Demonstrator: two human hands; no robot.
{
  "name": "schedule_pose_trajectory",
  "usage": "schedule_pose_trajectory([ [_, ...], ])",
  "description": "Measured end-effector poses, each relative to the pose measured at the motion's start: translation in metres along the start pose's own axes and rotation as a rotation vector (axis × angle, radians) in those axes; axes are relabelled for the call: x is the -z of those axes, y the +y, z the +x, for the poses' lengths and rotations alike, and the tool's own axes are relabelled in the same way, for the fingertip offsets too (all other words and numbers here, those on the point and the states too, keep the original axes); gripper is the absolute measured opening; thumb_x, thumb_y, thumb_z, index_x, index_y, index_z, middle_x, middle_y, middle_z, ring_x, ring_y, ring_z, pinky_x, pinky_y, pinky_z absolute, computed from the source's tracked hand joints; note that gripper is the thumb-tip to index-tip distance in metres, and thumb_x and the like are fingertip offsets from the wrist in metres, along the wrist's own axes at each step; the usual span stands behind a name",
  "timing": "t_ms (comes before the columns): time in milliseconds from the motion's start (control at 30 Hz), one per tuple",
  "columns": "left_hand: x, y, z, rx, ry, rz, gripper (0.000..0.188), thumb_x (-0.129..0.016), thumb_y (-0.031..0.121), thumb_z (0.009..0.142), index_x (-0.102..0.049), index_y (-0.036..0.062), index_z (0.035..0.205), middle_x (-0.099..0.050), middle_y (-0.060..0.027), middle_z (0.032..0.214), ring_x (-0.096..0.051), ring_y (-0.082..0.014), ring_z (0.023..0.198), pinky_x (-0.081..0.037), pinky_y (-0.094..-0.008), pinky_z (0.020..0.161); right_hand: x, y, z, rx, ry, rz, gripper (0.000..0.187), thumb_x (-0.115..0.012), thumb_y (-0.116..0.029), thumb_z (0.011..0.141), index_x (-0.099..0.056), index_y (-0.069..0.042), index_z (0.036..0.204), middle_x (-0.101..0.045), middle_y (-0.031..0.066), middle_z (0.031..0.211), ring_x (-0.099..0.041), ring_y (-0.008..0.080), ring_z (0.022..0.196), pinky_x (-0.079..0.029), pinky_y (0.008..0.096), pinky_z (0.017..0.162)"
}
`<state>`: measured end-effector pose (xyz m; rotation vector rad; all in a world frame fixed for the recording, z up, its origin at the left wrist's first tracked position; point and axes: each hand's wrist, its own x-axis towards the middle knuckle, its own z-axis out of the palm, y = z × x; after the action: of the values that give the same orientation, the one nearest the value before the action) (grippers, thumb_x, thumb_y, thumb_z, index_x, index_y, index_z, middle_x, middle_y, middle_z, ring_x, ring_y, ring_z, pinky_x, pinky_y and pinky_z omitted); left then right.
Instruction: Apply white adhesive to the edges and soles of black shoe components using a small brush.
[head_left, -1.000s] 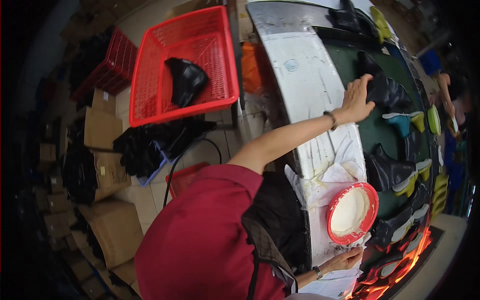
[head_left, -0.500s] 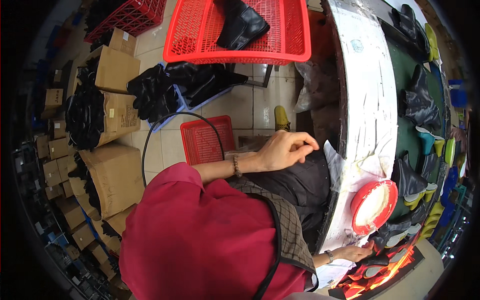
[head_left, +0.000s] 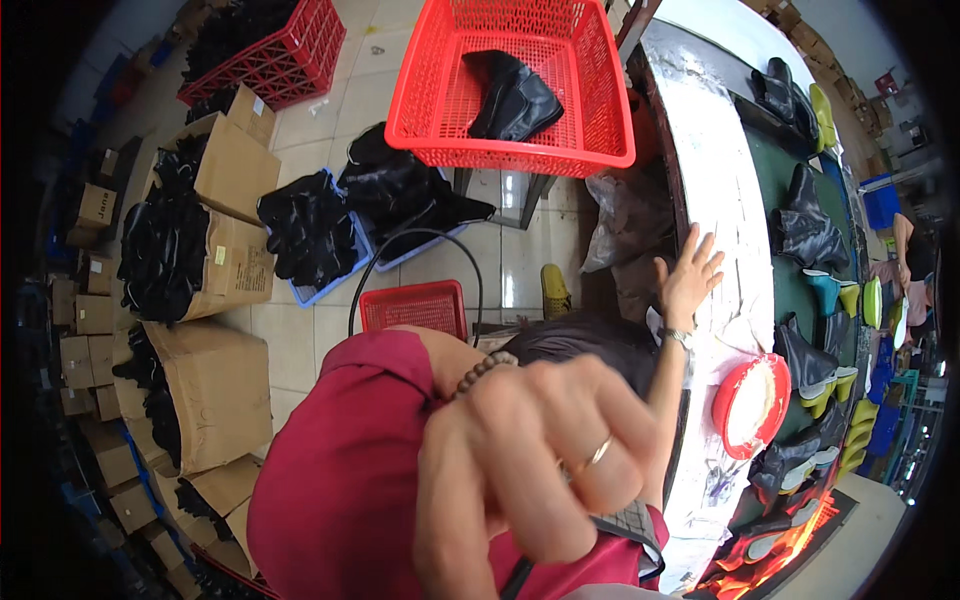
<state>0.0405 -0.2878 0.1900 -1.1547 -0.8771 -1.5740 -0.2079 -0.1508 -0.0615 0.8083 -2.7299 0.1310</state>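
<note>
My left hand [head_left: 530, 460], with a beaded bracelet and a ring, is raised very close in front of the view, fingers curled in, nothing visible in them. Flat on the white-covered bench [head_left: 725, 190] lies my right hand [head_left: 690, 285], fingers spread and nothing held, a watch at its wrist. Nearest to it on the bench is a red bowl [head_left: 724, 420] of pale paste. Beyond the bench, black boots [head_left: 808, 222] lie along a green belt [head_left: 788, 172], some beside yellow-green shoe forms [head_left: 822, 115]. A single black ankle boot [head_left: 515, 100] lies in a red plastic basket [head_left: 520, 158].
Cartons [head_left: 225, 390] filled with black boot pieces line the left side. Blue trays [head_left: 352, 262] of black pieces and a smaller red basket [head_left: 412, 292] are on the tiled floor. A yellow clog [head_left: 555, 292] is near the bench. Another person [head_left: 905, 255] is at the far right.
My left hand has risen from above my lap to close before the view. My right hand has moved from beside the belt onto the bench, fingers spread. The view has shifted; another person now shows.
</note>
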Motion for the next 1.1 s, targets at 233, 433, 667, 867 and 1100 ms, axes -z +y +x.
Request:
schedule_pose_trajectory([
  [233,-0.055,-0.001,0.007,0.051,-0.078,0.062,0.01,-0.081,0.03,0.087,-0.077,0.0275,0.096,-0.054,0.0012,0.062,-0.039,-0.013,0.048,-0.033,-0.0274,0.047,-0.019,0.004,0.002,-0.057,0.065,-0.043,0.082,-0.06,-0.009,0.088,-0.027,-0.027,0.161,-0.029,0.0133,0.164,-0.027,0.0492,0.148,-0.023,0.0665,0.117],
  [433,-0.102,-0.013,0.009,0.232,-0.151,0.192,0.022,-0.084,0.029,0.086,-0.077,0.0343,0.106,-0.056,0.0024,0.066,-0.031,-0.0096,0.047,-0.027,-0.0247,0.047,-0.027,0.005,0.003,-0.081,0.148,0.093,0.078,-0.058,-0.004,0.086,-0.035,-0.024,0.158,-0.031,0.017,0.163,-0.025,0.0503,0.148,-0.017,0.0685,0.118],
  [667,-0.125,-0.031,0.002,0.282,-0.222,0.154,0.014,-0.074,0.018,0.094,-0.08,0.0244,0.105,-0.056,0.0019,0.065,-0.03,-0.0097,0.048,-0.028,-0.0259,0.047,-0.026,0.008,0.003,-0.053,0.157,0.148,0.078,-0.06,-0.003,0.085,-0.036,-0.02,0.157,-0.033,0.0195,0.16,-0.026,0.0528,0.146,-0.019,0.0706,0.116],
  [867,-0.123,-0.011,0.004,0.333,-0.14,0.353,0.01,-0.074,0.02,0.095,-0.078,0.0246,0.103,-0.057,0.0028,0.067,-0.039,-0.0119,0.052,-0.036,-0.0273,0.052,-0.028,0.009,0.002,-0.035,0.173,0.14,0.077,-0.062,-0.006,0.085,-0.036,-0.017,0.157,-0.033,0.0208,0.159,-0.026,0.0536,0.145,-0.02,0.0716,0.115],
  [1100,-0.057,0.027,0.001,0.249,0.073,0.477,0.009,-0.071,0.024,0.097,-0.078,0.0284,0.101,-0.059,0.0028,0.07,-0.041,-0.0134,0.054,-0.038,-0.0275,0.051,-0.015,0.005,0.004,-0.014,0.061,0.022,0.083,-0.066,-0.018,0.086,-0.029,-0.02,0.16,-0.031,0.0184,0.163,-0.029,0.0513,0.146,-0.022,0.0681,0.116],
])
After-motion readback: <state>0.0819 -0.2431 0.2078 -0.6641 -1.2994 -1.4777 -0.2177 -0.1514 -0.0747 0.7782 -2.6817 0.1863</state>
